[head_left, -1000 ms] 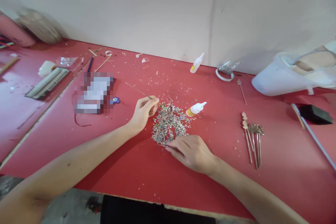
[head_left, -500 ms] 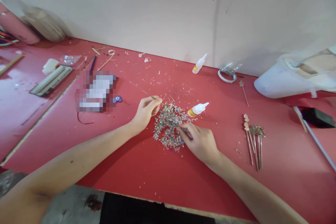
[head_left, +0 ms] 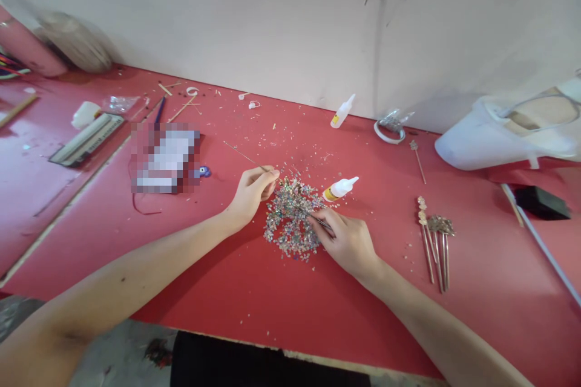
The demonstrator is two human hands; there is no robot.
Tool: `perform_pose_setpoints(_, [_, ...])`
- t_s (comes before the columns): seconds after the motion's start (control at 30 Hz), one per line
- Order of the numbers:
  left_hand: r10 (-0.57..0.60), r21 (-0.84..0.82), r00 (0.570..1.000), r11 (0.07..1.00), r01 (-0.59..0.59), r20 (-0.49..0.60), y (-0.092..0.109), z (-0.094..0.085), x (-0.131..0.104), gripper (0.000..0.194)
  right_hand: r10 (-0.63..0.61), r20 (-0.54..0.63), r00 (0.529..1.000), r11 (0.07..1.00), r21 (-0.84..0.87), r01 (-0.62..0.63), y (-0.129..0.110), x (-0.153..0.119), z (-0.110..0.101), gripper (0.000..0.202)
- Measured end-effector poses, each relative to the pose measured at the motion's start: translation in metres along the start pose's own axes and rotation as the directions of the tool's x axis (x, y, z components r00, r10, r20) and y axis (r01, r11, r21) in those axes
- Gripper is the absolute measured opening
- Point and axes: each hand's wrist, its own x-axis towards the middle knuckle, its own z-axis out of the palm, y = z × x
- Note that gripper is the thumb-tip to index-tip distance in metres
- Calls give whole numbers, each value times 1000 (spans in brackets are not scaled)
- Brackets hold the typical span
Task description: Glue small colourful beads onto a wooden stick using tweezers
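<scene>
My left hand (head_left: 250, 193) pinches a thin metal stick (head_left: 242, 154), which points up and to the left. The stick's other end is by a small gold-coloured ornament (head_left: 282, 182) at the top of a pile of glittery rhinestones (head_left: 290, 236). My right hand (head_left: 347, 239) is closed on metal tweezers (head_left: 322, 224), their tips over the middle of the pile. A white glue bottle with a yellow label (head_left: 340, 188) lies just above my right hand. Farther back is a second glue bottle (head_left: 342, 112).
Several finished-looking hair sticks (head_left: 436, 248) lie on the red table (head_left: 254, 314) at the right, below a white container (head_left: 485, 133). At the left are a blurred-out device (head_left: 166, 160), a ruler-like packet (head_left: 88, 138) and a blue pen (head_left: 160, 110).
The view has shifted slightly, so items at the right sit a little farther left. My right hand's tweezers have moved slightly over the pile; my left hand keeps its place with the stick.
</scene>
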Motion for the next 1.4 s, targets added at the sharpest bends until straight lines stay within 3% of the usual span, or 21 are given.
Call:
perform_pose_setpoints(0.2, [3,-8,1000,1000,-3,-3,0,0,1,43,16,7,1000,1000,16,-16,1,0,-2,19])
perform_pose_setpoints(0.4, [-6,2,1000,1000,6,-2,0,0,1,41,-94,62,994,995,27,93,-2,0,-4,17])
perform_pose_setpoints(0.5, [-7,14,1000,1000,7,1,1,-1,0,41,-19,-16,1000,1000,-9,19,2,-1,-4,16])
perform_pose_setpoints(0.6, [-18,25,1000,1000,18,2,2,0,-1,41,23,-12,1000,999,-36,-24,7,-2,-4,17])
perform_pose_setpoints(0.8, [-10,18,1000,1000,10,-7,2,0,-1,40,-128,118,985,992,27,125,4,-3,-4,18])
perform_pose_setpoints(1.0, [-11,8,1000,1000,11,-10,4,1,-1,39,53,-17,998,997,-48,-54,7,0,-2,20])
perform_pose_setpoints(1.1, [-8,-8,1000,1000,8,-10,4,0,-1,39,80,-7,997,992,-95,-80,8,3,1,23])
perform_pose_setpoints(1.3, [4,-66,1000,998,-3,23,4,1,-1,37,-126,99,987,992,31,123,0,5,-2,16])
perform_pose_setpoints(1.4, [45,-63,998,997,-43,37,4,2,-1,38,-152,65,986,985,97,145,0,4,-8,12])
